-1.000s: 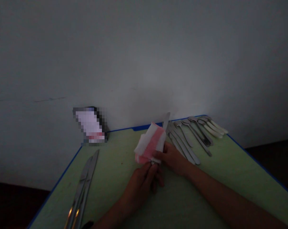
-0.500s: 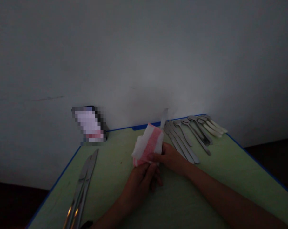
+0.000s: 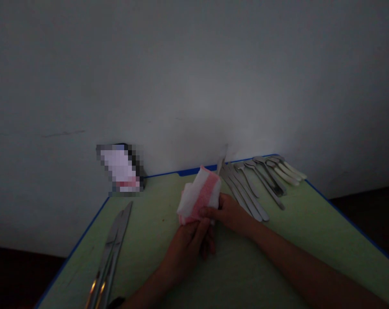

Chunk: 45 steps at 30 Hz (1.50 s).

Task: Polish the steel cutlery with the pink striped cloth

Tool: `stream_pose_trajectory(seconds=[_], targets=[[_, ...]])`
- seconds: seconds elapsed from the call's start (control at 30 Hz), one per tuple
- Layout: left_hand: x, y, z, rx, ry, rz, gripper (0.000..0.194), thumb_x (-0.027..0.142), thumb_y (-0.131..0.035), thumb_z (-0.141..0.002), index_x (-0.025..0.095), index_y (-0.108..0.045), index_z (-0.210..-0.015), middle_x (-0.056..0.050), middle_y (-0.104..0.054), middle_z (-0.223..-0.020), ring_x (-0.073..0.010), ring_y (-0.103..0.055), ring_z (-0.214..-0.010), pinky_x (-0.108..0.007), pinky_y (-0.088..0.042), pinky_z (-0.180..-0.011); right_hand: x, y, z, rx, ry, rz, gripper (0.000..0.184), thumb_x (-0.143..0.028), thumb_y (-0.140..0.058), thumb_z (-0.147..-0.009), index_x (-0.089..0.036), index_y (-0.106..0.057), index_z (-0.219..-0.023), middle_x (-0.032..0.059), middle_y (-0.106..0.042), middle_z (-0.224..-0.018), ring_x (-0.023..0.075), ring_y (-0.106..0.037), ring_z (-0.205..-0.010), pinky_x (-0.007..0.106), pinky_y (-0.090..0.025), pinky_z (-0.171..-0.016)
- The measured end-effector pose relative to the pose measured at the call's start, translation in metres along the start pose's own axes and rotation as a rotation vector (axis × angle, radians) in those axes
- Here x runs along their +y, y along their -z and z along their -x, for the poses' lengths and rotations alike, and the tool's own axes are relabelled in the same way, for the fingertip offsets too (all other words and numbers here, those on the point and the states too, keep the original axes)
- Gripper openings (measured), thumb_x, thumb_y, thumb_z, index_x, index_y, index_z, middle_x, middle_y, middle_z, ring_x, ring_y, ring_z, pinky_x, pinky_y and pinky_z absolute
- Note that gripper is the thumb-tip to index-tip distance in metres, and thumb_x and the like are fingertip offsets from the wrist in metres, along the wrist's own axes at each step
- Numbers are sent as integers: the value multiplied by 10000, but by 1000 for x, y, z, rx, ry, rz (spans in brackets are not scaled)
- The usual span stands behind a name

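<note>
A pink-and-white striped cloth (image 3: 197, 195) is bunched in front of me over the middle of the table. My right hand (image 3: 228, 212) is closed on its right side, thumb pressed over the pink stripe. From behind the cloth's upper right edge rises the blade of a table knife (image 3: 222, 159), tilted slightly right. My left hand (image 3: 189, 244) is closed at the cloth's lower edge, in line with that blade; the knife's handle is hidden by the fingers and cloth.
Two knives (image 3: 112, 244) with shiny handles lie at the left of the green table (image 3: 149, 240). To the right rest more knives (image 3: 244, 195), several spoons and forks (image 3: 266, 176), and white-handled cutlery (image 3: 286, 171). A blurred phone (image 3: 120, 167) leans against the wall (image 3: 194, 86).
Both hands stay in nearly the same place. The cloth's left side has shifted slightly, and the left fingers have curled a little closer in below it.
</note>
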<state>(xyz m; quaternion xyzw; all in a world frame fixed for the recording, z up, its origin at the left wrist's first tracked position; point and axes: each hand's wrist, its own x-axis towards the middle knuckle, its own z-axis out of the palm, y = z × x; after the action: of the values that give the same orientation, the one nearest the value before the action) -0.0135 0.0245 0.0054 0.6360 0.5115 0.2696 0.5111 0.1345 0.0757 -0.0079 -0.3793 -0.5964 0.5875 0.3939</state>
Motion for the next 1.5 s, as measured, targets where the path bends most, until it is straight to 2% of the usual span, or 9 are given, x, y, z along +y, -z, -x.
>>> stream_pose_trajectory(seconds=[0.27, 0.47, 0.67, 0.77, 0.93, 1.1, 1.23, 1.4, 1.5], targets=[[2, 0, 1, -13, 8, 23, 417, 448, -348, -903, 164, -536, -661, 12, -568, -501, -105, -499, -461, -197, -379, -472, 2, 0, 0, 19, 9, -13, 378, -468, -670, -680, -155, -629, -887, 48, -644, -827, 142, -551, -681, 257, -433, -610], [-5, -1, 1, -27, 42, 89, 442, 488, -318, -900, 160, -555, -721, 3, -587, -525, -108, -494, -460, -204, -375, -468, 5, 1, -1, 1, -13, 8, 368, -443, -701, -648, -148, -617, -854, 40, -628, -750, 130, -525, -611, 257, -425, -565], [3, 0, 2, -47, 19, -21, 428, 459, -355, -898, 164, -547, -656, 17, -566, -499, -103, -492, -470, -190, -366, -481, 1, 0, 0, -7, 7, -52, 377, -478, -643, -705, -153, -612, -893, 43, -624, -826, 140, -530, -693, 269, -421, -642], [7, 1, 2, -53, 26, -82, 445, 471, -376, -884, 163, -551, -614, 19, -551, -469, -106, -494, -458, -192, -367, -485, -3, -2, 2, -19, 29, -150, 366, -509, -564, -764, -149, -597, -818, 23, -590, -751, 120, -493, -646, 249, -387, -603], [4, 3, 4, -92, 31, -99, 451, 477, -403, -867, 158, -576, -599, 26, -534, -458, -99, -472, -443, -190, -340, -470, -6, -5, 4, 21, -4, -165, 385, -525, -541, -774, -154, -540, -672, -13, -481, -607, 95, -398, -554, 228, -308, -511], [-4, 3, 4, -89, 12, -22, 390, 445, -411, -882, 151, -606, -715, 24, -550, -506, -98, -486, -475, -186, -349, -476, 0, -2, 2, -21, 36, -167, 351, -498, -604, -735, -149, -574, -700, -8, -517, -632, 96, -433, -561, 231, -342, -532], [-6, 0, 2, -55, 4, 87, 365, 454, -368, -902, 157, -568, -834, 23, -569, -547, -100, -480, -467, -192, -372, -469, 4, 1, 1, -26, 11, -119, 367, -512, -622, -711, -148, -598, -750, 8, -551, -652, 111, -458, -564, 242, -365, -531], [-4, -2, 2, -81, 17, 77, 361, 457, -362, -907, 164, -549, -808, 32, -557, -536, -95, -475, -465, -188, -366, -470, 6, -2, -5, 42, 17, -354, 420, -571, -418, -815, -185, -577, -768, 15, -565, -673, 147, -497, -643, 274, -406, -597], [-2, -2, 3, -89, 14, 30, 364, 453, -369, -904, 166, -561, -788, 32, -558, -532, -99, -482, -480, -191, -371, -488, 10, -3, -8, 40, -36, -417, 405, -565, -445, -803, -182, -575, -767, 17, -566, -670, 142, -488, -611, 275, -399, -585]])
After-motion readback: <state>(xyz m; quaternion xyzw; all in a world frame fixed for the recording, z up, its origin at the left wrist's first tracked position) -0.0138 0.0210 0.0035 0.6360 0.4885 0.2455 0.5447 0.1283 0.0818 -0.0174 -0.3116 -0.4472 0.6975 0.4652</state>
